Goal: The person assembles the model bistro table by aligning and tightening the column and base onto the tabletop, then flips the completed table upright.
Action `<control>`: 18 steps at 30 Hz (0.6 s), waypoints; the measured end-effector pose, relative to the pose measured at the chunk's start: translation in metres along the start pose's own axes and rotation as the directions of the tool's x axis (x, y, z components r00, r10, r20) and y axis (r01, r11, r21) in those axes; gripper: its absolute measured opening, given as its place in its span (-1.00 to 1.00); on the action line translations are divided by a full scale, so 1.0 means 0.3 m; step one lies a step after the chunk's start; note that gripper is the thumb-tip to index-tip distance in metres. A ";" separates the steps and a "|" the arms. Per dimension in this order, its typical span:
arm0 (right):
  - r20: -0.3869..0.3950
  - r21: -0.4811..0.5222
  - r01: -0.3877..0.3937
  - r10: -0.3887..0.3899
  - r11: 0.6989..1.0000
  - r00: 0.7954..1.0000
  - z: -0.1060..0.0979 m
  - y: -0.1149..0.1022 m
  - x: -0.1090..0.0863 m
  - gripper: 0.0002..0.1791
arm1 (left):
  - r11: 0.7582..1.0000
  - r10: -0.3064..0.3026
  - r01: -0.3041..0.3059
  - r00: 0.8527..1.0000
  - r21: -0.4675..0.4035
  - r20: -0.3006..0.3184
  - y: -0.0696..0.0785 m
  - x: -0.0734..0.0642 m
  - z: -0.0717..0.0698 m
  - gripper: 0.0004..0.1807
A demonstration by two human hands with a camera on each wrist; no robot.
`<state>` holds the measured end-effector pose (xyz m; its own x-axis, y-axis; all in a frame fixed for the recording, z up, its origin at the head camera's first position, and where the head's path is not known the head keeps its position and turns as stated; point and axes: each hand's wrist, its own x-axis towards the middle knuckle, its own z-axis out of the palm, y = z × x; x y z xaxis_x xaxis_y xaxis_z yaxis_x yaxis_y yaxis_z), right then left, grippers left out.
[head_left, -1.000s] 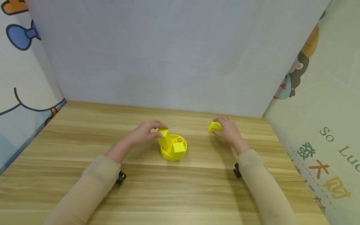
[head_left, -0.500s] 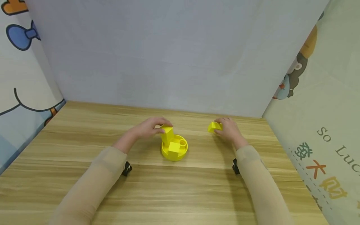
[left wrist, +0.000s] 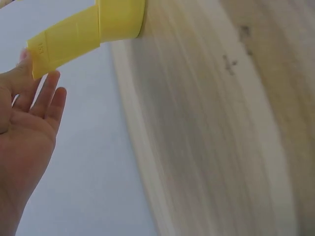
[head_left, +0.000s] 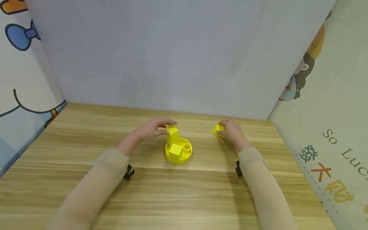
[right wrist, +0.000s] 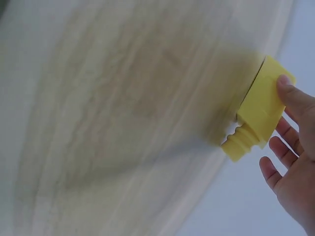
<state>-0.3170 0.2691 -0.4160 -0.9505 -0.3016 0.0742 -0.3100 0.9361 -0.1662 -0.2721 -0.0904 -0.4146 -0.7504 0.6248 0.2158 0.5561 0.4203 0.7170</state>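
A shallow round yellow base point(head_left: 178, 162) sits on the wooden table. A tall yellow block point(head_left: 172, 136) stands up from its back left, and my left hand point(head_left: 150, 130) pinches its top end between thumb and fingers. In the left wrist view, raised characters mark that end of the block. On the base, a second yellow block point(head_left: 175, 150) rises at the front, and a small yellow ring point(head_left: 187, 150) is on the right. Off to the right, my right hand point(head_left: 233, 132) grips a yellow block with a threaded stub point(right wrist: 263, 98), tilted in the right wrist view.
The wooden table point(head_left: 178, 198) has a grey cloth point(head_left: 172, 57) hanging behind its far edge. Printed cloths flank it on the left point(head_left: 28, 76) and right point(head_left: 333, 95). Both wrists carry black camera mounts point(head_left: 129, 172).
The round base has turned clockwise as seen from above, its blocks and ring turning along. My left hand has shifted right and slightly away from me. The right hand has barely moved.
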 end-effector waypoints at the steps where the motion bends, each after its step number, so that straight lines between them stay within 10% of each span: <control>1: 0.001 0.002 -0.003 0.003 1.000 1.000 -0.005 0.000 -0.003 -0.53 | 1.000 -0.010 0.010 1.000 0.005 -0.027 0.002 -0.008 0.003 -0.52; 7: -0.050 0.085 -0.004 0.008 0.996 0.999 -0.052 -0.020 -0.032 -0.50 | 0.993 -0.101 0.113 0.970 0.044 -0.219 0.054 -0.073 0.026 -0.45; 12: -0.138 0.221 0.036 -0.006 0.975 0.990 -0.091 -0.039 -0.049 -0.48 | 0.975 -0.206 0.221 0.901 -0.006 -0.383 0.145 -0.119 0.073 -0.54; 18: -0.226 0.323 0.102 -0.028 0.941 0.974 -0.126 -0.075 -0.075 -0.52 | 0.938 -0.340 0.335 0.851 -0.086 -0.401 0.204 -0.148 0.144 -0.51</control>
<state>-0.2879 0.2617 -0.3768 -0.9127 -0.2786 0.2990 -0.3945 0.7916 -0.4666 -0.1894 -0.0640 -0.4089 -0.9707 0.1250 0.2052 0.2400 0.5473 0.8018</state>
